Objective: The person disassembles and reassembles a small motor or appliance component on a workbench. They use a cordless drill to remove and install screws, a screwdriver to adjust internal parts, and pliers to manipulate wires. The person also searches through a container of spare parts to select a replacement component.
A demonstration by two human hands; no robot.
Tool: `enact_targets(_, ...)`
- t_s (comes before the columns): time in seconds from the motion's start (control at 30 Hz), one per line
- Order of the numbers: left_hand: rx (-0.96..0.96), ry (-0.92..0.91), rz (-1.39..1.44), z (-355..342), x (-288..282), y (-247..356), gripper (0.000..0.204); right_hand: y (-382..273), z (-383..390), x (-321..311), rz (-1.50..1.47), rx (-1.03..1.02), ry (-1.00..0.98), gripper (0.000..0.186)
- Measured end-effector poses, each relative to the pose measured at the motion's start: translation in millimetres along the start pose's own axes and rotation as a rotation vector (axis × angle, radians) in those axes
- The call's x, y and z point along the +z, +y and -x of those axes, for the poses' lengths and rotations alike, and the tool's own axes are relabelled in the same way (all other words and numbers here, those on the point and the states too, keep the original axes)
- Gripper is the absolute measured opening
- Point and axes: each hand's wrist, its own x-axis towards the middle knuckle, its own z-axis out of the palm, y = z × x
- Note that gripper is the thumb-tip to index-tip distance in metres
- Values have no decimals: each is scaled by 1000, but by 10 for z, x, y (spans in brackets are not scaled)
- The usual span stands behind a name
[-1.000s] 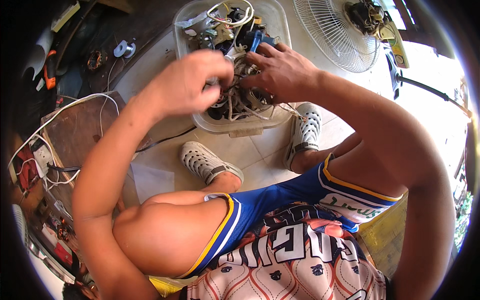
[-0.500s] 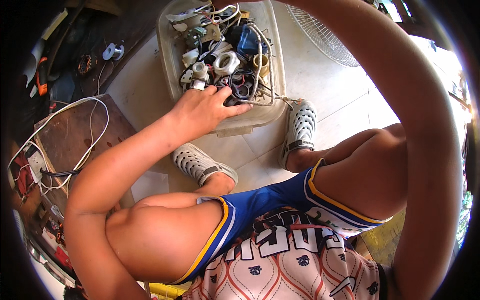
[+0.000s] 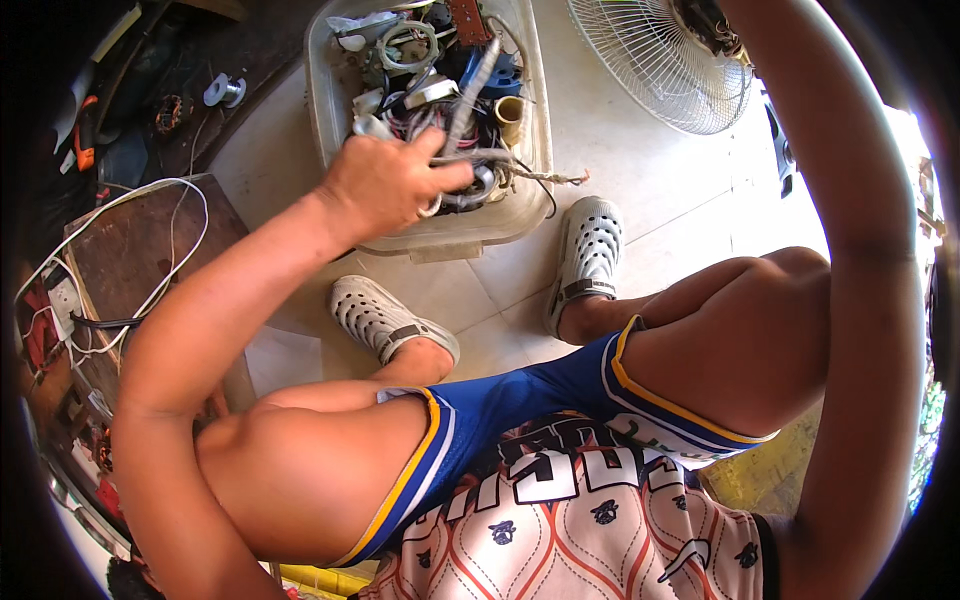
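Note:
My left hand [image 3: 385, 185] reaches into the near side of a translucent plastic bin [image 3: 430, 243]. Its thumb and index finger close around a grey cord [image 3: 485, 157], whose frayed end juts past the bin's right rim. Around the hand lie jumbled parts: a white plastic ring [image 3: 432, 92], a tan tube [image 3: 509, 118], a blue part [image 3: 500, 75] and dark wires. Farther back are a pale coiled tube [image 3: 408, 45] and a reddish-brown strip [image 3: 467, 20]. My right forearm [image 3: 820, 100] stretches up past the top edge, near a fan; the right hand is out of the picture.
A white wire-grille fan [image 3: 660, 70] stands right of the bin. My feet in grey clogs [image 3: 590, 245] rest on the tiled floor near it. At left are a wooden board [image 3: 130, 240] with a looping white cable [image 3: 205, 235], a wire spool [image 3: 224, 91] and an orange-handled tool [image 3: 86, 140].
My right hand has left the bin's far side, moving right and out of view. The grey cord has shifted, its frayed end now sticking out rightward. More of the coiled tube and reddish-brown strip shows.

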Motion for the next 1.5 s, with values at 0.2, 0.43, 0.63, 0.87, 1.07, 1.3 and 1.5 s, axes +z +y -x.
enact_targets(0.2, -255, 259, 117, -179, -219, -513, 46, -454, 497, -570, 210, 278, -313, 31)
enact_targets(0.43, -415, 306, 184, -389, -466, -842, 33, -913, 662, -149, -293, 61, -745, 25)
enact_targets(0.63, -382, 125, 378, -437, -768, -723, 56, -1171, 636, 1515, -52, 19, -726, 28)
enact_targets(0.87, -516, -379, 259, -183, -1527, -324, 40, -786, 465, 1745, 131, -266, -40, 54)
enact_targets(1.07, 88, -184, 356, -191, -822, 151, 20, -243, 90, 1435, 249, -172, -26, 58)
enact_targets(1.3, 183, -367, 53, -153, -50, 197, 25, -361, -38, 1149, 168, -208, -12, 62)
enact_targets(1.5, 213, 14, 40, -9, -201, -415, 20, -420, 276, 758, -96, 23, 5, 50)
